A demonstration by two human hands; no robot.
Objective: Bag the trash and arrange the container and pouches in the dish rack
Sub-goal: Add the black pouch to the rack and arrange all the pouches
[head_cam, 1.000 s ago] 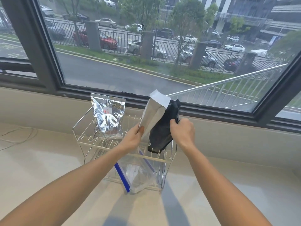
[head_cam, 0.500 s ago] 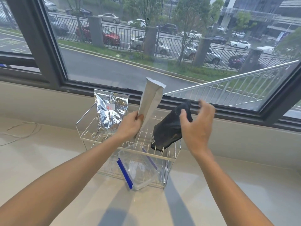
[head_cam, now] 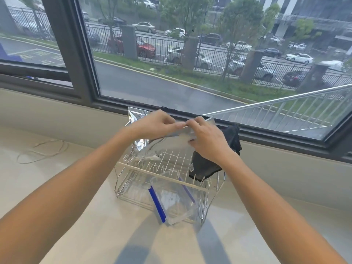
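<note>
you hold the flat white paper pouch (head_cam: 182,133) level above the white wire dish rack (head_cam: 163,180), your left hand (head_cam: 155,124) pinching its near edge with fingers together on it, your right hand (head_cam: 206,140) curled over its other end, clamped on the same pouch. held from both ends like this, it stays taut and level, which probably lets you line it up with a slot between the rack's prongs.

the crinkled silver foil pouch (head_cam: 140,147) stands at the rack's back left, propped upright by the prongs. the black matte pouch (head_cam: 206,166) leans at the right side, partly hidden by your right wrist. the clear plastic container with blue clip edges (head_cam: 174,200) sits tilted in the lower tier, poking out the front. the middle slots look free, so that is likely where this pouch belongs. a loose pale cord (head_cam: 43,151) lies on the beige counter (head_cam: 76,225) to the left, well apart from the rack.
</note>
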